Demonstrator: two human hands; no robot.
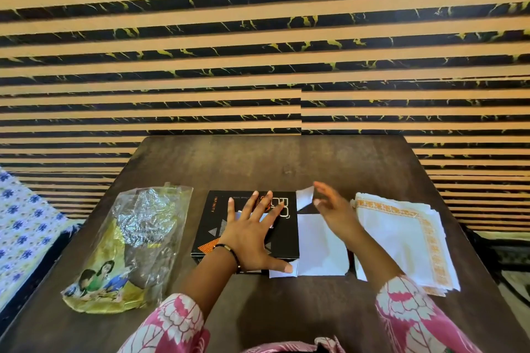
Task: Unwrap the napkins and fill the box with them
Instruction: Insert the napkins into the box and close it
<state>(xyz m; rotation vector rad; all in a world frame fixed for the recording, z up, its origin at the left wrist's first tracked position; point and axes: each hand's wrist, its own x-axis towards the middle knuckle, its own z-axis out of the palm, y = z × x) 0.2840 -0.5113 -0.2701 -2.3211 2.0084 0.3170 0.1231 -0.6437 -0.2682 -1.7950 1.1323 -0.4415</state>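
Napkins lying stacked, unwrapped, at your right on table, beside box. Looking soft, light, floppy; judging best lifting whole stack by edges.
Your left hand pressing flat on box, fingers spread.
Your right hand hovering over white flaps, fingers loose, gripping nothing.
Wrapper lying at left.
Striped wall standing behind.

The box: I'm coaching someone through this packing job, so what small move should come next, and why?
Probably swing the white flap further open. The left hand presses flat on the black box, steadying it, the open right hand hovers over the flap, and the napkins lie stacked beside it, unwrapped, none visibly inside yet.
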